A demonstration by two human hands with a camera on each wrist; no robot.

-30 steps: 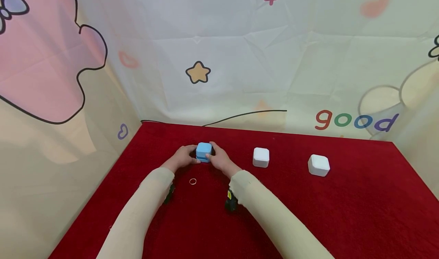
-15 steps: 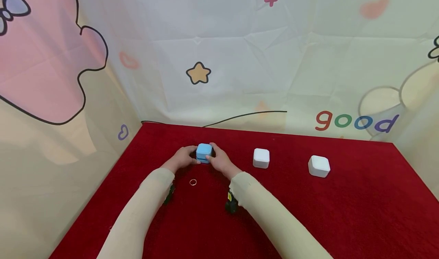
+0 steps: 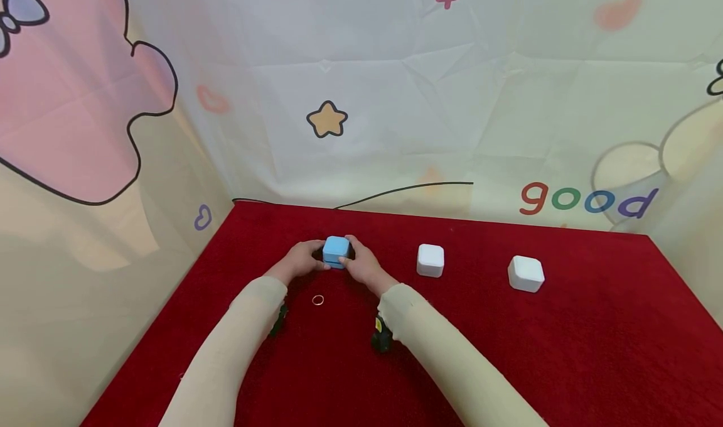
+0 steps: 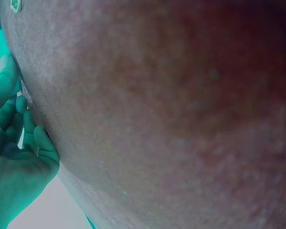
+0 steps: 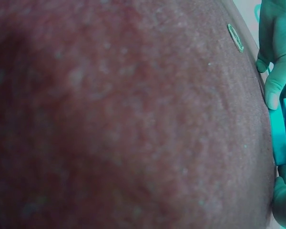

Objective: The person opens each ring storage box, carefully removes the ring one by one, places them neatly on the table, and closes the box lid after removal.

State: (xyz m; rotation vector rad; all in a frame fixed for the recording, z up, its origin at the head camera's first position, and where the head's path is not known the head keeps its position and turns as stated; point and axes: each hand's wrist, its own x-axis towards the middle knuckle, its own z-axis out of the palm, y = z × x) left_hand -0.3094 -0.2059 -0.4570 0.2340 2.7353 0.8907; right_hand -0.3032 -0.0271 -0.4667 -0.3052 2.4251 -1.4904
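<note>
A small light-blue box (image 3: 336,250) with rounded corners stands toward the back left of the red cloth. A dark seam runs round its lower part. My left hand (image 3: 298,260) grips it from the left, thumb low at its front corner. From the other side my right hand (image 3: 367,266) holds it, thumb across the front and fingers behind. Both thumbs lie near the seam in the head view. The right wrist view shows the box (image 5: 279,136) at its edge, between the hands. A thin ring (image 3: 318,300) lies on the cloth just in front.
To the right stand two white rounded boxes, a nearer one (image 3: 430,260) and a farther one (image 3: 526,273). The red cloth (image 3: 599,345) covers the table. A printed curtain (image 3: 390,125) rises behind and along the left side.
</note>
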